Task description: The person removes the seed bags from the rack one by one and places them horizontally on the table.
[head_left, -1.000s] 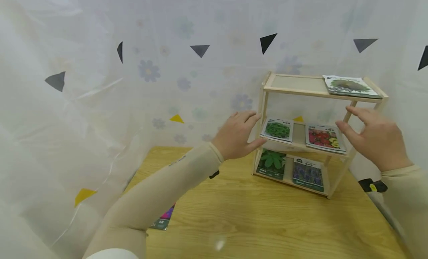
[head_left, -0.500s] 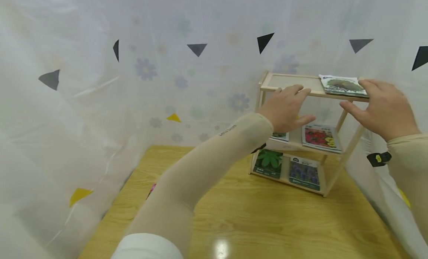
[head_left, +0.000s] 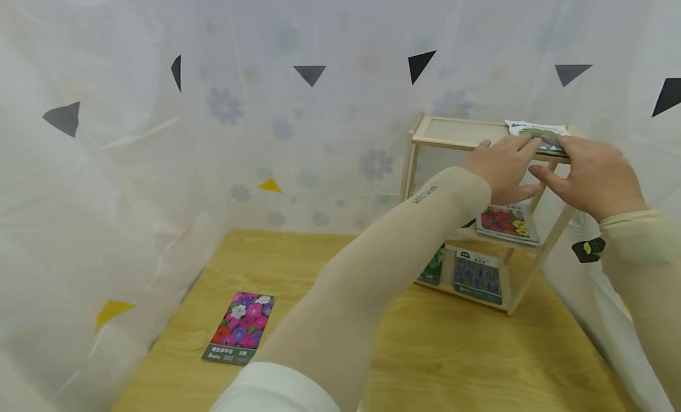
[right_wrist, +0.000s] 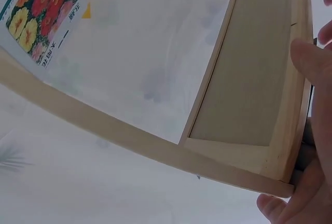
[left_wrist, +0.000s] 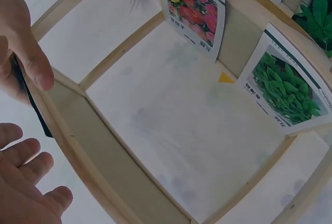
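Far right, packets (head_left: 545,132) lie atop the shelf (head_left: 463,130); the right hand (head_left: 601,174) touches them, grip unclear; the left hand (head_left: 499,168) is relaxed nearby.

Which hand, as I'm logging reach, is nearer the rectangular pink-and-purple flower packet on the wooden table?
Left. The left hand is up at the pale wooden rack, right of and beyond the packet; the right hand, also there, is farther right.

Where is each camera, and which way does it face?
Head: worn on the head, facing forward and down at the table and wooden rack; left hand, right hand, sleeves show.
Left wrist: worn there, facing the rack; both hands show at left.
Right wrist: worn there, facing the rack; both hands show at right.
Both wrist views share the red-flowered packet.
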